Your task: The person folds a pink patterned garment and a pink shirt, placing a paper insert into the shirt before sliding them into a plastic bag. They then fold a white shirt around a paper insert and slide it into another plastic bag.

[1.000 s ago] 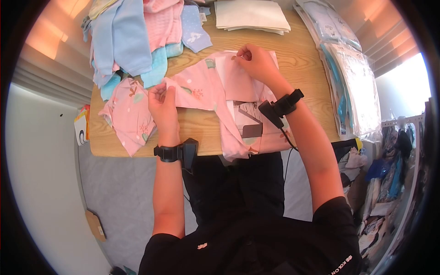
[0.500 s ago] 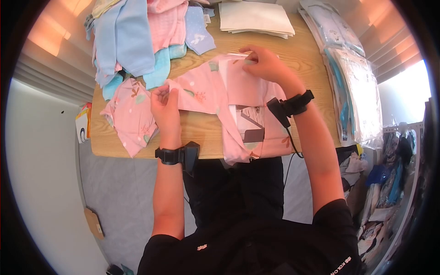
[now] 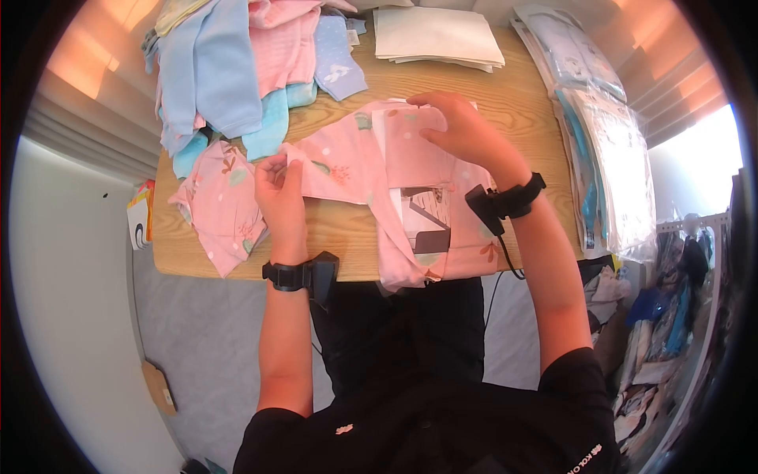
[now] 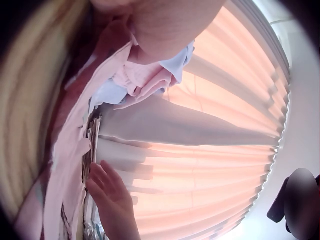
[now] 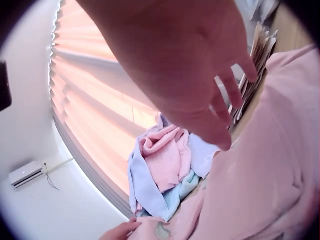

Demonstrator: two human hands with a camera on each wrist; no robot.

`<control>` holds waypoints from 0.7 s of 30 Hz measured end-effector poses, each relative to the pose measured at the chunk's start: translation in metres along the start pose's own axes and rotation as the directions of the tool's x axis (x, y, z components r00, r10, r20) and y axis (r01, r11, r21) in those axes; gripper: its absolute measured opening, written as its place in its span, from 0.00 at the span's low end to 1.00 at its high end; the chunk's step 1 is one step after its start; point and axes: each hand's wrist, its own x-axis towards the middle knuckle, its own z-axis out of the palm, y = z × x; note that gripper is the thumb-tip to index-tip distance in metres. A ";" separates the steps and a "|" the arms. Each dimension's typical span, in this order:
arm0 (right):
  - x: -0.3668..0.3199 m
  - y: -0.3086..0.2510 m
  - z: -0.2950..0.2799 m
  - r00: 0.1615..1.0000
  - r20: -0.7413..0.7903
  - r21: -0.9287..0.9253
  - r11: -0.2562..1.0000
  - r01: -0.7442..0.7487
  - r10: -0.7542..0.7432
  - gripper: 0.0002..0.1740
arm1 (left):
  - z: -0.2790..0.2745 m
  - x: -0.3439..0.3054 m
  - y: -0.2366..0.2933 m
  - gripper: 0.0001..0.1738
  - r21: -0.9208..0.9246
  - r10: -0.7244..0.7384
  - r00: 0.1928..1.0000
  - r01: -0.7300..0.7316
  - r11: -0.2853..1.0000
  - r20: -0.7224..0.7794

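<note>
A pink garment [image 3: 339,162] with a leaf and flower print lies on the wooden table, folded partly over a white card. The card's grey printed picture [image 3: 429,221] shows between the folds. My left hand [image 3: 278,189] pinches the end of the garment's left-hand strip. Over the garment's far right part is my right hand [image 3: 462,130], thumb and fingers spread apart, fingertips near the far edge. In the right wrist view the right hand [image 5: 200,75] hovers close to the pink cloth with nothing gripped. Another pink printed piece [image 3: 219,201] lies left of my left hand.
Blue, pink and teal clothes [image 3: 225,71] are heaped at the table's back left. A stack of cream sheets [image 3: 438,35] lies at the back. Clear-bagged packages [image 3: 608,158] line the right edge. Beyond the table's right side hang bagged clothes [image 3: 671,316].
My right hand has let go of the garment's far edge, moved a little right and spread its fingers. More pink cloth now covers the card's top. The left hand keeps its pinch.
</note>
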 end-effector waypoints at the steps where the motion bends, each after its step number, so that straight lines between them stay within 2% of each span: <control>1: 0.000 0.006 0.002 0.998 0.007 -0.063 0.996 -0.061 0.062 0.25 | 0.000 0.001 -0.002 0.13 0.002 0.014 1.000 -0.014 1.000 0.002; 3: 0.004 0.020 0.006 0.983 0.011 -0.190 0.965 -0.179 0.184 0.24 | 0.000 0.000 0.000 0.13 0.008 0.011 1.000 -0.011 1.000 -0.002; 6: 0.002 0.019 0.006 0.958 -0.098 -0.269 0.920 -0.286 0.269 0.22 | 0.000 0.000 -0.002 0.13 -0.011 0.009 1.000 -0.009 1.000 -0.002; 9: 0.002 0.009 0.000 0.903 -0.098 -0.318 0.846 -0.428 0.419 0.21 | 0.000 0.001 -0.002 0.13 -0.020 0.008 1.000 -0.008 1.000 -0.004; 12: 0.000 0.011 0.000 0.874 -0.045 -0.265 0.838 -0.477 0.483 0.21 | -0.001 0.001 -0.003 0.13 -0.006 0.018 1.000 -0.018 1.000 0.001; 18: -0.002 0.022 0.006 0.907 -0.052 -0.003 0.909 -0.418 0.417 0.21 | -0.001 0.001 -0.002 0.13 0.014 0.023 1.000 -0.023 1.000 -0.006; 21: 0.000 0.023 0.002 0.912 -0.107 0.073 0.918 -0.389 0.395 0.20 | 0.000 0.001 -0.001 0.13 -0.002 0.028 1.000 -0.028 1.000 -0.005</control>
